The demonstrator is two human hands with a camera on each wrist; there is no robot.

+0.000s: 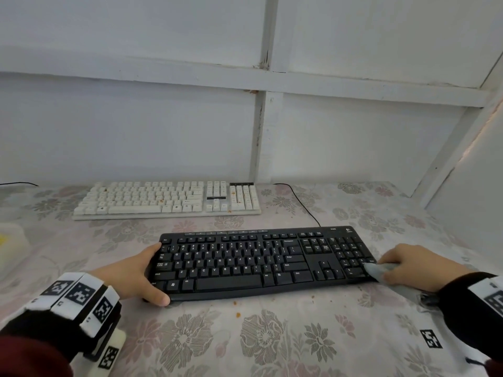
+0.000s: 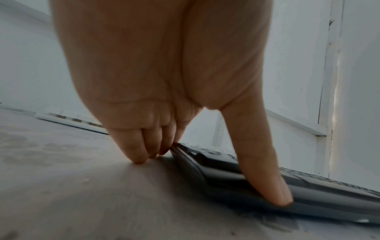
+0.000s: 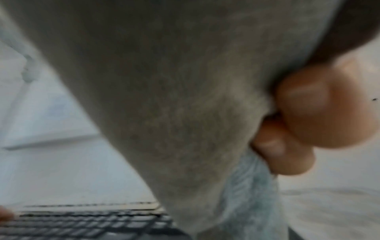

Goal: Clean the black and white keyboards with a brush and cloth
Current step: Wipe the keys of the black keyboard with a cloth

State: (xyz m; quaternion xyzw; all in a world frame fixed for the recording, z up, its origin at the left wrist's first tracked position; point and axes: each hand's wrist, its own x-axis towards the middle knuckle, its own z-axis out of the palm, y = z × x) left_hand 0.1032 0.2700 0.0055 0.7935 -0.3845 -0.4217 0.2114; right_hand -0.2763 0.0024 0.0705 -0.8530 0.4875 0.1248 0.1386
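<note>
Nearest the head camera, the left hand (image 1: 136, 276) braces the left end of the black keyboard (image 1: 261, 262): thumb laid along the front edge, fingers set against the left side, with the outer fingertips resting on the desk (image 1: 245, 336) in the left wrist view. It steadies rather than lifts; the keyboard lies flat on the floral covering.

Right hand (image 1: 413, 268) is closed around a pale blue-grey cloth (image 1: 381, 268), bunched and pressed to the keyboard's right end at the number pad. The right wrist view is blurred, but two fingers (image 3: 320, 104) appear curled into the cloth (image 3: 164, 97).

White keyboard (image 1: 168, 198) sits behind, near the wall, apart from the black one, with brownish specks among its keys. Similar crumbs lie on the desk just in front of the black keyboard. No brush is visible in any view.

Assessment: the step in hand is wiping the black keyboard with the cloth, at its right end. How much of the key field is already wiped cannot be judged. The next move calls for drawing the cloth leftward across the rows while the left hand keeps the board from sliding. The white keyboard is not yet clean.
</note>
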